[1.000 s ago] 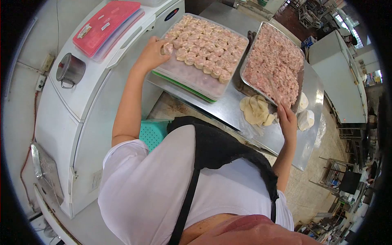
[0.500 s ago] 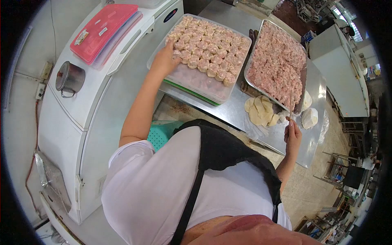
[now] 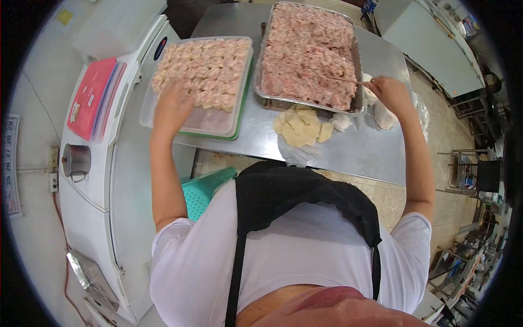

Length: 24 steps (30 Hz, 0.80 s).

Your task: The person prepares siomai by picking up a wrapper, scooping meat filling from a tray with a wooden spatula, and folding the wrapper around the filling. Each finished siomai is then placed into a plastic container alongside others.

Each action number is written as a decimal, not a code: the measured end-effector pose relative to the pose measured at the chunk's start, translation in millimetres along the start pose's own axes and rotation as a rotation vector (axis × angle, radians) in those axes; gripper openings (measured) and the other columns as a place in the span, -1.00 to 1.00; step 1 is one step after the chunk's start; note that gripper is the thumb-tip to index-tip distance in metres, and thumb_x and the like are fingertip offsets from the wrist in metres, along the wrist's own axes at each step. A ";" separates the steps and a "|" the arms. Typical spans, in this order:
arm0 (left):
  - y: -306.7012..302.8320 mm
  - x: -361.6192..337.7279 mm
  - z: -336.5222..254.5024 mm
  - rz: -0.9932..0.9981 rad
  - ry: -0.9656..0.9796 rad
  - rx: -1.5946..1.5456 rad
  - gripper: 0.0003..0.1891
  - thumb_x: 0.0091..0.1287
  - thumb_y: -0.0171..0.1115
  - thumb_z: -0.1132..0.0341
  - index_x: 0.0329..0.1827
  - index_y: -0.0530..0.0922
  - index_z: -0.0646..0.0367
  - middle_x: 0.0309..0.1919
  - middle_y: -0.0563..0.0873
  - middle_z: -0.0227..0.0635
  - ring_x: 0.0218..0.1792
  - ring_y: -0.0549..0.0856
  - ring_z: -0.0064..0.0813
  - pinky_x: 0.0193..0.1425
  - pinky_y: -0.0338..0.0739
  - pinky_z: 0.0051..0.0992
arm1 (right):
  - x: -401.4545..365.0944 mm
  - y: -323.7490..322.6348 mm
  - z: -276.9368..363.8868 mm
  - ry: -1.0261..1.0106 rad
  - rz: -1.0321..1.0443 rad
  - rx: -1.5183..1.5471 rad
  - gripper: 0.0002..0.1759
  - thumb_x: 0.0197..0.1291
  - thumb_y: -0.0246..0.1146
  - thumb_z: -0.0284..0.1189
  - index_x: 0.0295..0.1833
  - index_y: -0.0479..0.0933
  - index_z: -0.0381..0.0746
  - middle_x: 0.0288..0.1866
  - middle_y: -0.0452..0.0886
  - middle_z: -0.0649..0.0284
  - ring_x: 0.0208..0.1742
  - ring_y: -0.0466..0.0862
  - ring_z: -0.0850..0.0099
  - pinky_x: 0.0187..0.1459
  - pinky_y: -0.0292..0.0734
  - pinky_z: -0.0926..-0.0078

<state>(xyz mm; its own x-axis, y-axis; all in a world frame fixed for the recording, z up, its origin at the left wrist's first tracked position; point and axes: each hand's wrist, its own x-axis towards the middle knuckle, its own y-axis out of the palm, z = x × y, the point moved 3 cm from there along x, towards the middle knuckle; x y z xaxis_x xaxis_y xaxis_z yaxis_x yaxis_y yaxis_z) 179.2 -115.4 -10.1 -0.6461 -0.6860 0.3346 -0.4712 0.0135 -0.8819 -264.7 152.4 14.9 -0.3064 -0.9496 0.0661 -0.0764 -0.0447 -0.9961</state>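
My left hand (image 3: 173,103), blurred by motion, is over the near-left edge of close-set rows of open-topped dumplings (image 3: 212,62). They sit on a clear plastic tray (image 3: 215,120), whose near part is bare. My right hand (image 3: 388,94) is closed around the end of a thin, stick-like tool (image 3: 343,80). The tool's far end reaches into pink minced meat (image 3: 305,52), which fills a deep metal pan (image 3: 260,65). In front of the pan lies a loose pile of round, pale dough wrappers (image 3: 298,125).
The metal table (image 3: 354,158) ends near my apron (image 3: 305,191). White wrapped bundles (image 3: 384,116) lie by the pan's right corner. At left, a white freezer (image 3: 90,180) carries a lidded metal pot (image 3: 76,161) and pink plastic lids (image 3: 91,101). A green perforated basket (image 3: 204,191) stands below the table.
The view has turned, so the trays appear further left. My right hand has moved up beside the pan, its tool now lying across the meat. My left hand stays at the dumplings' left edge.
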 end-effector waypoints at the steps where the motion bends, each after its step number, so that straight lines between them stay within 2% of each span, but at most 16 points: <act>1: 4.7 0.2 -39.9 -0.021 0.057 -0.090 -0.48 0.19 0.25 0.34 0.27 0.44 0.15 0.22 0.52 -0.05 0.27 0.47 -0.10 0.36 0.32 -0.26 | 5.6 -7.0 -1.3 -0.066 -0.031 0.002 -0.51 0.34 0.04 -0.02 -0.34 0.59 -0.22 -0.38 0.63 0.02 -0.26 0.62 0.00 -0.28 0.48 0.06; 3: 33.2 -0.3 -100.3 0.081 0.150 -0.408 -0.59 0.20 0.27 0.34 0.15 0.53 0.14 0.17 0.57 -0.17 0.23 0.52 -0.21 0.31 0.37 -0.31 | 19.1 -2.9 -6.3 -0.135 -0.066 0.008 -0.50 0.33 0.04 0.00 -0.36 0.59 -0.21 -0.39 0.63 0.03 -0.28 0.63 0.02 -0.28 0.49 0.08; 4: 56.5 -2.2 -129.4 0.090 0.232 -0.437 -0.67 0.23 0.25 0.38 0.07 0.56 0.16 0.10 0.61 -0.21 0.18 0.56 -0.26 0.28 0.40 -0.33 | 26.9 9.3 -8.8 -0.152 -0.153 0.023 -0.51 0.34 0.04 -0.03 -0.37 0.60 -0.21 -0.40 0.64 0.05 -0.29 0.63 0.02 -0.29 0.51 0.09; 5: 82.5 -5.3 -151.8 0.147 0.310 -0.490 -0.70 0.26 0.22 0.37 0.06 0.56 0.16 0.04 0.63 -0.21 0.14 0.57 -0.24 0.26 0.41 -0.32 | 32.6 22.5 -9.4 -0.171 -0.241 0.037 -0.52 0.35 0.04 -0.05 -0.38 0.60 -0.20 -0.41 0.64 0.06 -0.31 0.64 0.03 -0.29 0.52 0.11; 8: 159.8 -14.6 -198.4 0.417 0.334 -0.516 -0.67 0.23 0.22 0.36 0.06 0.56 0.19 0.00 0.61 -0.15 0.09 0.56 -0.15 0.23 0.41 -0.29 | 45.3 74.9 -3.2 -0.145 -0.183 0.129 -0.55 0.37 0.04 -0.12 -0.38 0.55 -0.25 -0.34 0.64 0.05 -0.29 0.63 0.02 -0.26 0.52 0.08; 9: 180.3 -17.5 -207.4 0.414 0.322 -0.512 -0.67 0.23 0.22 0.36 0.06 0.56 0.19 0.00 0.61 -0.15 0.09 0.56 -0.15 0.23 0.41 -0.29 | 45.0 76.9 6.1 -0.159 -0.172 0.178 -0.55 0.38 0.02 -0.12 -0.37 0.54 -0.25 -0.35 0.64 0.04 -0.30 0.63 0.02 -0.27 0.52 0.08; 11: 206.1 -21.6 -218.2 0.188 0.330 -0.318 -0.72 0.22 0.22 0.35 -0.01 0.60 0.20 -0.06 0.61 -0.14 0.00 0.57 -0.12 0.16 0.44 -0.27 | 41.0 86.8 19.5 -0.188 -0.165 0.209 -0.57 0.38 0.02 -0.13 -0.34 0.54 -0.25 -0.40 0.63 0.03 -0.35 0.63 0.02 -0.34 0.54 0.09; 15: 214.5 -24.4 -211.6 0.181 0.275 -0.214 -0.78 0.21 0.21 0.33 -0.12 0.61 0.22 -0.15 0.63 -0.18 -0.10 0.59 -0.10 0.08 0.47 -0.29 | 25.5 92.9 20.8 -0.297 -0.308 0.295 -0.61 0.36 0.06 -0.15 -0.35 0.53 -0.24 -0.42 0.62 0.06 -0.40 0.64 0.07 -0.40 0.54 0.14; 18: 197.4 -24.6 -211.2 0.245 0.190 -0.281 -0.80 0.25 0.21 0.28 -0.20 0.62 0.24 -0.18 0.64 -0.20 -0.15 0.62 -0.12 0.01 0.51 -0.34 | 14.4 92.1 19.2 -0.296 -0.219 0.320 -0.59 0.35 0.06 -0.15 -0.37 0.54 -0.25 -0.44 0.63 0.06 -0.40 0.65 0.08 -0.40 0.54 0.14; 19: 192.7 -24.4 -206.8 0.248 0.068 -0.413 -0.79 0.28 0.20 0.27 -0.16 0.61 0.23 -0.18 0.65 -0.23 -0.15 0.63 -0.19 -0.02 0.52 -0.38 | 10.6 92.6 22.3 -0.301 -0.217 0.324 -0.59 0.35 0.06 -0.15 -0.37 0.54 -0.25 -0.44 0.63 0.06 -0.40 0.65 0.08 -0.40 0.54 0.14; 20: 189.9 -25.6 -200.9 0.249 -0.055 -0.545 -0.78 0.31 0.19 0.25 -0.13 0.60 0.21 -0.19 0.67 -0.26 -0.15 0.65 -0.26 -0.05 0.53 -0.42 | 7.0 96.1 28.2 -0.321 -0.130 0.318 -0.56 0.36 0.04 -0.13 -0.39 0.58 -0.23 -0.45 0.64 0.06 -0.38 0.66 0.09 -0.38 0.55 0.13; 21: 191.7 -27.1 -193.3 0.252 -0.061 -0.544 -0.78 0.31 0.19 0.25 -0.13 0.60 0.21 -0.19 0.67 -0.26 -0.15 0.65 -0.26 -0.05 0.53 -0.42 | 3.6 100.1 32.6 -0.339 -0.042 0.311 -0.54 0.37 0.02 -0.11 -0.40 0.61 -0.21 -0.46 0.65 0.06 -0.37 0.67 0.10 -0.37 0.57 0.12; 23: 208.2 -30.6 -169.9 0.272 -0.582 -1.339 -0.75 0.38 0.15 0.23 -0.02 0.56 0.19 -0.15 0.67 -0.32 -0.10 0.66 -0.41 -0.05 0.55 -0.49 | 0.2 104.0 35.0 -0.323 0.001 0.332 -0.52 0.37 0.02 -0.09 -0.38 0.62 -0.22 -0.45 0.65 0.03 -0.35 0.68 0.09 -0.34 0.57 0.12; 24: 201.0 -27.9 -174.4 0.271 -0.581 -1.341 -0.75 0.38 0.15 0.23 -0.02 0.56 0.19 -0.15 0.67 -0.32 -0.10 0.66 -0.41 -0.05 0.55 -0.49 | 1.8 105.4 35.1 -0.307 0.038 0.347 -0.50 0.37 0.01 -0.07 -0.37 0.63 -0.23 -0.45 0.65 0.01 -0.32 0.68 0.08 -0.32 0.57 0.12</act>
<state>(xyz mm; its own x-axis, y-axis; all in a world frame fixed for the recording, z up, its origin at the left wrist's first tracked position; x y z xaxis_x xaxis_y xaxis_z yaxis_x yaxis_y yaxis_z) -2.2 33.4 -138.8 -0.6306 -0.7358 -0.2469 -0.7757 0.6078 0.1697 -240.0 135.1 -92.0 -0.0042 -0.9982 0.0605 0.2673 -0.0594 -0.9618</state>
